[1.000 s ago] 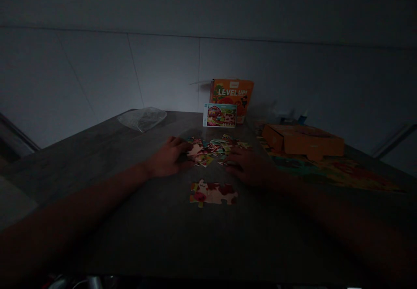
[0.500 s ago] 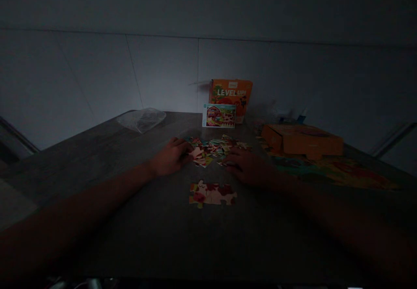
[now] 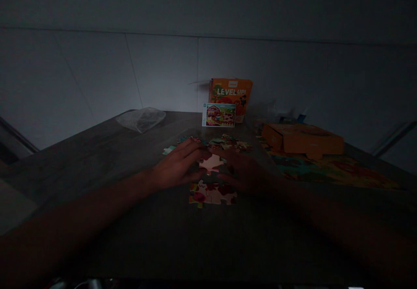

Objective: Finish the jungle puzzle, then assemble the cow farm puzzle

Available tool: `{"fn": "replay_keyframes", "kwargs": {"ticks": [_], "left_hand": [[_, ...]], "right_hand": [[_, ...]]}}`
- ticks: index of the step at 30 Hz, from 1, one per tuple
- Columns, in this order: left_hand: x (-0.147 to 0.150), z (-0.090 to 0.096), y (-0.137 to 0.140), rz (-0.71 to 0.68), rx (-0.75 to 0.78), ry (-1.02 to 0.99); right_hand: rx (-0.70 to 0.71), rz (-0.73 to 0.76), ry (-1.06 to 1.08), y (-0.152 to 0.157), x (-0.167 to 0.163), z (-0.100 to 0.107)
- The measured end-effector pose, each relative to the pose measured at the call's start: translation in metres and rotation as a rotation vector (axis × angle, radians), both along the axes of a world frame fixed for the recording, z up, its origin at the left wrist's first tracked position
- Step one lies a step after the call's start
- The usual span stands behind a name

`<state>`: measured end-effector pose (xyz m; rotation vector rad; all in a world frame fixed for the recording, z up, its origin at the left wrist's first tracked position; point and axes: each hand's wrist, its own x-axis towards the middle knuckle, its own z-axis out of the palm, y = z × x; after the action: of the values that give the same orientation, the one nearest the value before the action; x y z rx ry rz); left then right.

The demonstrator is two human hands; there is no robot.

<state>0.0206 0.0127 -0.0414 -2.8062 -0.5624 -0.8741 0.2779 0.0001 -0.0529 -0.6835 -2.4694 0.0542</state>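
Observation:
A pale pink jigsaw puzzle piece point(image 3: 211, 162) is between my two hands, just beyond a joined strip of puzzle point(image 3: 213, 194) with a cow's face and brown patches. My left hand point(image 3: 182, 163) has its fingers and thumb around the piece's left side. From the right, my right hand point(image 3: 244, 169) grips the other side, its fingers dim in the shadow. Behind the hands lies a heap of loose puzzle pieces point(image 3: 228, 141), partly hidden by them. One light teal piece point(image 3: 168, 150) lies left of the heap.
A picture card point(image 3: 219, 115) of a barn and cows leans on an upright orange box point(image 3: 232, 90) by the wall. To the right, another orange box point(image 3: 309, 140) lies on a colourful sheet point(image 3: 335, 169). A clear plastic bag point(image 3: 141, 119) rests back left on the grey table point(image 3: 153, 237).
Both hands have come nearer each other and towards the joined strip, with the pink piece now between them. The heap is more spread out at its left.

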Motion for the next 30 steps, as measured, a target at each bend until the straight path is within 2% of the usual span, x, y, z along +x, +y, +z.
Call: {"fn": "replay_keyframes", "kwargs": {"ticks": [6,14,17,24,26,30], "left_hand": [[0.005,0.003,-0.007,-0.113,-0.024,0.047],[0.003,-0.001,-0.005,-0.158,-0.128,0.122],[0.002,-0.002,-0.003,-0.146,-0.137,0.147],[-0.001,-0.006,0.001,-0.149,-0.101,0.141],[-0.001,-0.007,0.001,-0.162,-0.111,0.115],[0.003,-0.006,-0.005,-0.201,-0.208,0.015]], "right_hand": [[0.176,0.11,0.081,0.001,0.001,0.003],[0.214,0.07,0.015,0.002,0.003,0.004],[0.162,0.109,-0.015,0.002,0.006,0.004],[-0.068,0.327,-0.071,0.001,0.008,0.007],[-0.125,0.321,-0.092,0.001,0.007,0.006],[-0.163,0.185,-0.086,-0.001,0.004,0.007]]}}
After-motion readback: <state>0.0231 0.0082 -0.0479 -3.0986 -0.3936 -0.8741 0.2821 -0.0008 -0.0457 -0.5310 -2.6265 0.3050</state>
